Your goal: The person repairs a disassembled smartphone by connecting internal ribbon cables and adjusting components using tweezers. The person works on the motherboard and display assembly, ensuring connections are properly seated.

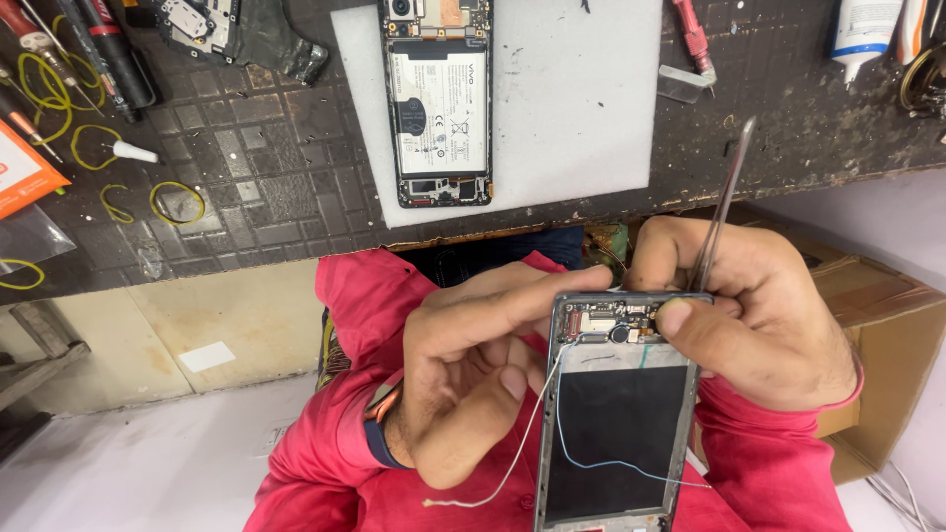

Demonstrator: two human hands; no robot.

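Head view, left to right across the opened phone frame (pixel 616 414) held over the person's lap: the left hand (pixel 473 365) cups the frame's left edge, index finger stretched over its top corner, fingers clamped on it. At the right, the right hand (pixel 759 315) pinches the frame's top right corner and holds metal tweezers (pixel 724 202) upright above it. Loose white and blue antenna wires (pixel 552 433) dangle across the frame; I'd judge a snagged finger could tear them.
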